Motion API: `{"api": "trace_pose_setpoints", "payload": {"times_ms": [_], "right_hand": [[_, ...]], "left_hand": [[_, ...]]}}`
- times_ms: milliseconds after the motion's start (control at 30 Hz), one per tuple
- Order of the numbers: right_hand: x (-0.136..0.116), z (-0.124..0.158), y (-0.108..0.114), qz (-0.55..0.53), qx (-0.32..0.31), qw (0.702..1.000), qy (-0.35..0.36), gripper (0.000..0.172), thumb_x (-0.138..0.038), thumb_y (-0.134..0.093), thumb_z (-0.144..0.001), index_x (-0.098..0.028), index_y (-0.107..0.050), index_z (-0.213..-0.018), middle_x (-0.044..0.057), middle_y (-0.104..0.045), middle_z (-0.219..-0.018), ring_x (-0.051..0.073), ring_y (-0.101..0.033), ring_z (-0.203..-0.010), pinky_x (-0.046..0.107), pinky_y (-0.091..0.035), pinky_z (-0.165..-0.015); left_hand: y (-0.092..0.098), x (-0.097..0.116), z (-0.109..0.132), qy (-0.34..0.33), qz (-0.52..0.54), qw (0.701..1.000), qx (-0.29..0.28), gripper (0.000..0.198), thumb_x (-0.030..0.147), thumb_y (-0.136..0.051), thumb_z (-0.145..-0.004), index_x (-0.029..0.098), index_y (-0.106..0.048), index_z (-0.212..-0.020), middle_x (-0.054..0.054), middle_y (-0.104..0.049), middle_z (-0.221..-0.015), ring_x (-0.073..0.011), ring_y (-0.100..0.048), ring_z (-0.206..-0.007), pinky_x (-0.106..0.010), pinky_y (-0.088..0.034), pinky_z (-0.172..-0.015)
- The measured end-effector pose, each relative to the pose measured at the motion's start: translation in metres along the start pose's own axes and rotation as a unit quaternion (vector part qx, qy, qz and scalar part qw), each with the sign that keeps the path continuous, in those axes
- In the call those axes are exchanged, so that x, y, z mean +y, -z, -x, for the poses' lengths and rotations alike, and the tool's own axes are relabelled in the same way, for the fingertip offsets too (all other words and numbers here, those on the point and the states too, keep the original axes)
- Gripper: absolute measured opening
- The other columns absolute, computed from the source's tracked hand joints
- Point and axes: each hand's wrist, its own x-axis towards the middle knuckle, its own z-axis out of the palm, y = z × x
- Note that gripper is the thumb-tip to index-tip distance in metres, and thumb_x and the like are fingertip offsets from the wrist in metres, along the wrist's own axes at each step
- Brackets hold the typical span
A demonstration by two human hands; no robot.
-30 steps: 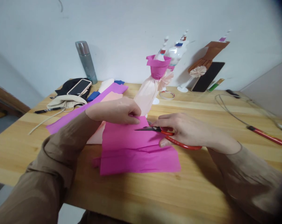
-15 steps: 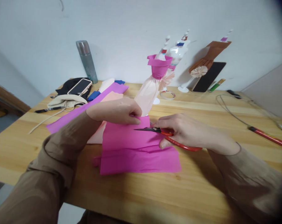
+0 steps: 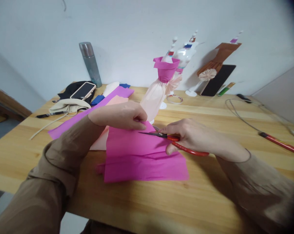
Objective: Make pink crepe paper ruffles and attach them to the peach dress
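A folded sheet of magenta tissue paper (image 3: 139, 159) lies on the wooden table (image 3: 161, 201) in front of me. My left hand (image 3: 120, 114) is closed, pinching the paper's far edge. My right hand (image 3: 193, 135) grips red-handled scissors (image 3: 176, 143), whose dark blades point left across the paper's top, close to my left fingertips. Just behind my hands stands a small dress-form figure (image 3: 159, 87) wrapped in pale pink paper with a magenta collar.
More magenta and peach paper (image 3: 88, 113) stretches to the back left. A phone (image 3: 83, 90) lies on dark and beige cloth, next to a steel flask (image 3: 90, 63). Other paper figures (image 3: 210, 70), a tape ring (image 3: 174, 98) and a red-handled tool (image 3: 278, 141) with a cable lie at the right.
The scissors and my right hand have edged slightly left and up, with the blade tips nearer my left fingers. My left hand keeps its pinch on the paper.
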Motion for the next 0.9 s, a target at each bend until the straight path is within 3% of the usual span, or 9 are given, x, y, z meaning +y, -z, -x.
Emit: {"api": "trace_pose_setpoints", "payload": {"times_ms": [133,267,400,733,900], "right_hand": [[0.003,0.001,-0.001,0.015,0.009,1.0,0.006,0.039,-0.047,-0.069,-0.081,-0.021,-0.07,-0.111,0.005,-0.075,-0.09,0.019,-0.069,-0.073,0.024,-0.043,-0.061],[0.004,0.002,-0.001,0.015,0.021,0.999,0.023,0.048,-0.048,-0.067,-0.083,-0.024,-0.063,-0.125,0.007,-0.074,-0.106,0.021,-0.071,-0.084,0.026,-0.046,-0.068],[0.002,0.002,0.0,0.012,-0.002,1.0,0.02,0.053,-0.054,-0.064,-0.083,-0.024,-0.061,-0.126,0.009,-0.069,-0.119,0.024,-0.069,-0.096,0.028,-0.047,-0.075],[-0.007,-0.002,-0.001,0.021,0.013,1.0,0.018,0.039,-0.055,-0.062,-0.084,-0.02,-0.068,-0.099,0.008,-0.071,-0.093,0.021,-0.066,-0.076,0.027,-0.042,-0.065],[-0.012,-0.004,-0.001,0.029,0.003,0.999,0.016,0.038,-0.053,-0.06,-0.086,-0.018,-0.067,-0.097,0.007,-0.07,-0.087,0.019,-0.063,-0.071,0.027,-0.04,-0.063]], "left_hand": [[0.004,-0.003,0.003,0.017,0.026,0.999,-0.023,0.032,0.023,-0.054,-0.082,0.016,-0.036,-0.056,0.005,-0.032,-0.054,-0.0061,-0.029,-0.052,-0.025,-0.021,-0.052],[0.008,-0.005,0.006,0.034,0.022,0.998,-0.043,0.031,0.019,-0.055,-0.079,0.016,-0.036,-0.056,0.006,-0.033,-0.054,-0.0063,-0.029,-0.051,-0.026,-0.02,-0.051],[0.009,-0.006,0.005,0.027,0.022,0.998,-0.044,0.032,0.019,-0.054,-0.08,0.016,-0.035,-0.056,0.005,-0.033,-0.054,-0.0064,-0.03,-0.052,-0.025,-0.021,-0.051],[0.002,-0.001,0.001,-0.018,-0.008,1.0,-0.02,0.03,0.015,-0.053,-0.08,0.015,-0.038,-0.054,0.006,-0.033,-0.052,-0.0063,-0.03,-0.051,-0.024,-0.023,-0.052],[0.001,0.004,0.0,-0.016,-0.011,1.0,-0.012,0.031,0.013,-0.052,-0.079,0.016,-0.036,-0.053,0.006,-0.031,-0.052,-0.0064,-0.029,-0.052,-0.024,-0.023,-0.052]]}}
